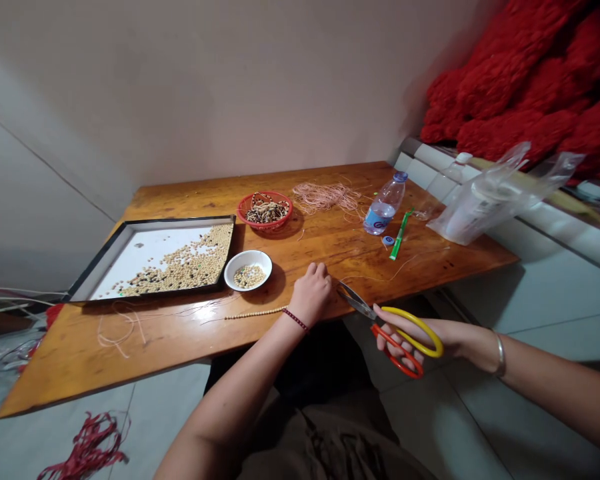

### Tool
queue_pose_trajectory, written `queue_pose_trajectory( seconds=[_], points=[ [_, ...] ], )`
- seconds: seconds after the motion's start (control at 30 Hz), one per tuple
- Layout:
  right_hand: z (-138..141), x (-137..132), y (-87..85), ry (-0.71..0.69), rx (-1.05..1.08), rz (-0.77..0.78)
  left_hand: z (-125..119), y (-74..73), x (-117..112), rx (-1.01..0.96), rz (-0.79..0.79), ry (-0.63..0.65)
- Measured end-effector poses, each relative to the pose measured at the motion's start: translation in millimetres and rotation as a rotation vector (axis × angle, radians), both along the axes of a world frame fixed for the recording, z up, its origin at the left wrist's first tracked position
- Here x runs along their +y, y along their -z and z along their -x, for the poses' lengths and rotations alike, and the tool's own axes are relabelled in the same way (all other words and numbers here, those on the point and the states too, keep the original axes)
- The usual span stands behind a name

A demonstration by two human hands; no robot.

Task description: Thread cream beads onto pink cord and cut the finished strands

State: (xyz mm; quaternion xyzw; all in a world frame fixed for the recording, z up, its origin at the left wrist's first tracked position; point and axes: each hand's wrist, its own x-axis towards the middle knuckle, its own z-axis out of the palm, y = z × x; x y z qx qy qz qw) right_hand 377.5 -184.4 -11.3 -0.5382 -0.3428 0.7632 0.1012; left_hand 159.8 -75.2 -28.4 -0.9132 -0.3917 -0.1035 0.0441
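My left hand (311, 291) is closed at the table's front edge, its fingers curled around a string. A strand of small pale beads (257, 313) runs along the table to beneath that wrist, and thin cord (400, 268) trails out on the other side. What lies inside the fingers is mostly hidden. My right hand (391, 338) grips scissors with one yellow and one red handle (420, 328). The scissor blades (356, 301) are slightly apart, with their tips close to my left hand's fingers.
Left stands a black-rimmed tray (153, 224) of loose beads, beside a white bowl (231, 274) of beads. Behind are a red basket (247, 222) of beaded strands and a pink cord heap (327, 197). A water bottle (384, 205), green packet (401, 235) and plastic bag (460, 223) stand right.
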Motion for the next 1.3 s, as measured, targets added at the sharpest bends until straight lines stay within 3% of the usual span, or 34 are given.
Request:
queue_pose_trajectory(
  seconds=[0.13,0.37,0.7,0.8,0.9,1.3],
  points=[
    [1,2,-1.3,-0.007,-0.015,-0.029,4,4.1,-1,-0.021,-0.041,0.013],
    [0,15,15.7,-0.001,0.003,-0.015,4,-2.2,-6,-0.082,0.009,0.034],
    [24,20,12.8,0.031,-0.102,-0.102,12,-8.0,-5,-0.107,0.093,0.056],
    [25,17,14.1,0.065,-0.102,-0.111,17,-10.3,-4,-0.157,0.121,-0.028],
    [26,15,14.7,0.087,-0.089,-0.117,16,-9.1,-7,-0.21,0.162,-0.086],
    [23,16,20.3,0.095,-0.046,-0.025,7,2.2,-11,-0.159,0.186,-0.031]
  ],
)
